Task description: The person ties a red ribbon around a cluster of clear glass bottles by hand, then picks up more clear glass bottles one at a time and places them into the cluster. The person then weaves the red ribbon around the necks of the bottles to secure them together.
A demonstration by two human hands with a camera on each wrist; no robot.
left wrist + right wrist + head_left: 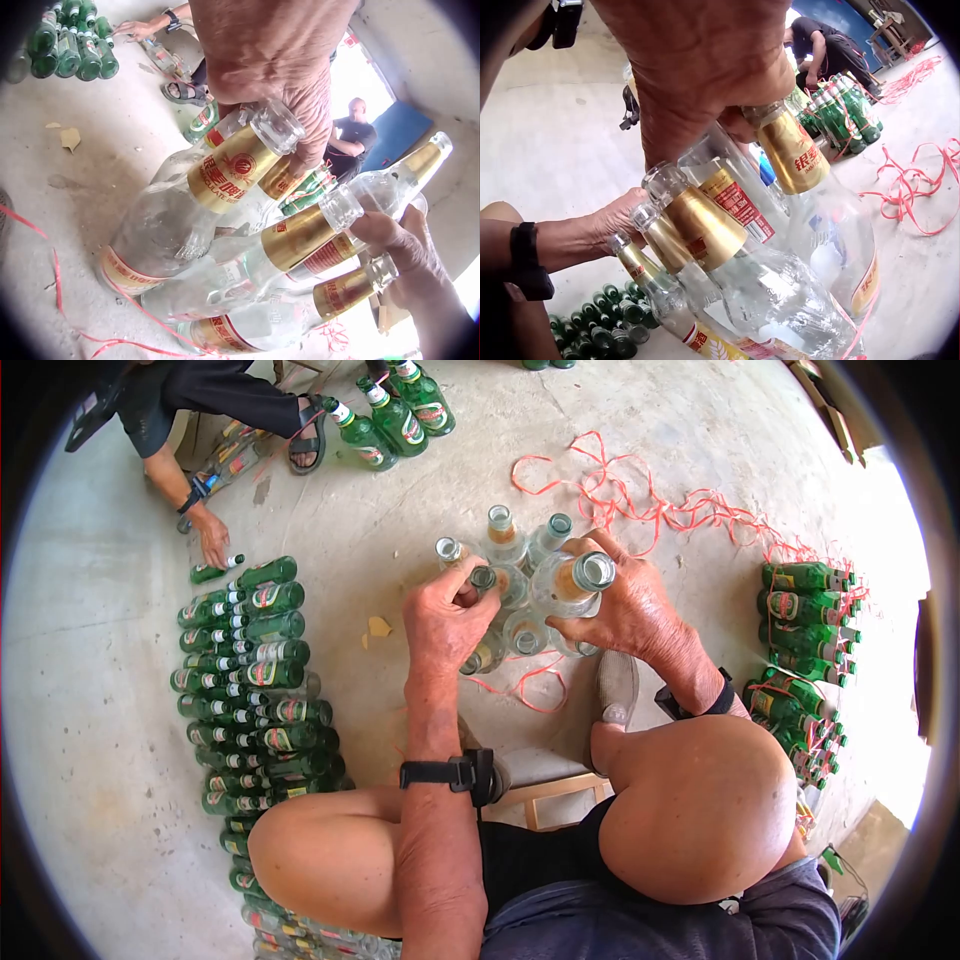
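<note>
Mid-frame, we noted left grip [442, 622] and right grip [636, 612] each curled round clear bottles [567, 582]; uneven pulling, we judged, risked toppling the group.

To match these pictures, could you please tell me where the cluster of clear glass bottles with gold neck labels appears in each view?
Head: clear glass bottles, just above centre.
Left wrist: clear glass bottles, centre, reaching lower left.
Right wrist: clear glass bottles, centre to bottom.
Shared landmark: long row of green glass bottles: head, left; left wrist, upper left; right wrist, lower left.
</note>
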